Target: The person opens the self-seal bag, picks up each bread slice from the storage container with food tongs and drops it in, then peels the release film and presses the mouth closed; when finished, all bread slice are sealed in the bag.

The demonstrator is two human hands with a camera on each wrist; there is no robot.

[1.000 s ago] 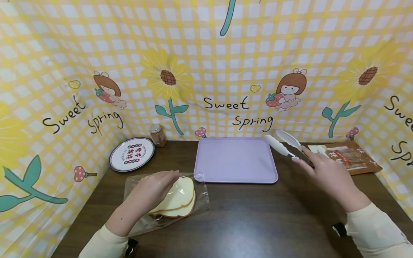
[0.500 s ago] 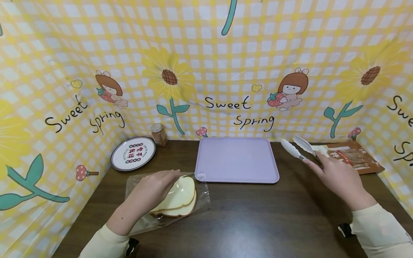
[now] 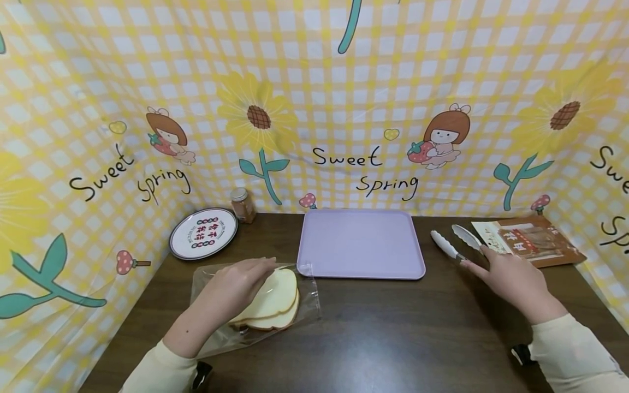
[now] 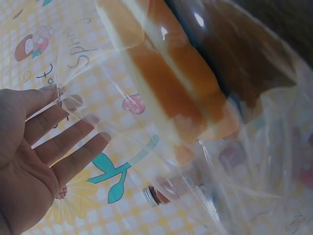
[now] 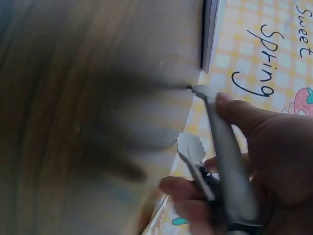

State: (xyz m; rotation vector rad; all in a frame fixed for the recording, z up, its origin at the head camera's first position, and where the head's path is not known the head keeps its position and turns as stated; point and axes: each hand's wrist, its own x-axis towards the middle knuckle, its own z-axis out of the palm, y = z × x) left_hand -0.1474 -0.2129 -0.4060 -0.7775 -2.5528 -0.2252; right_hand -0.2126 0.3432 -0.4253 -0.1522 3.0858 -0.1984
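My left hand (image 3: pixel 231 289) lies over a clear plastic bag (image 3: pixel 309 300) on the dark table, partly covering the bread slices (image 3: pixel 277 295) inside it. The left wrist view shows its fingers (image 4: pixel 73 139) nearly straight, their tips at the thin film, beside the brown-crusted bread (image 4: pixel 176 83). My right hand (image 3: pixel 513 278) grips metal tongs with pale scalloped tips (image 3: pixel 444 244), thumb on one arm and fingers on the other. Their two tips (image 5: pixel 190 148) stand apart with nothing between them, low over the table between the tray and the brown food packet.
A lilac tray (image 3: pixel 361 243) lies at the back centre. Left of it are a round white plate (image 3: pixel 202 234) and a spice jar (image 3: pixel 242 206). The brown food packet (image 3: pixel 545 240) is at the back right. A yellow checked cloth (image 3: pixel 334 98) walls the table's back and sides.
My right hand has carried the tongs rightward from the tray's far corner, then lowered them beside the food packet. My left hand stays over the bag.
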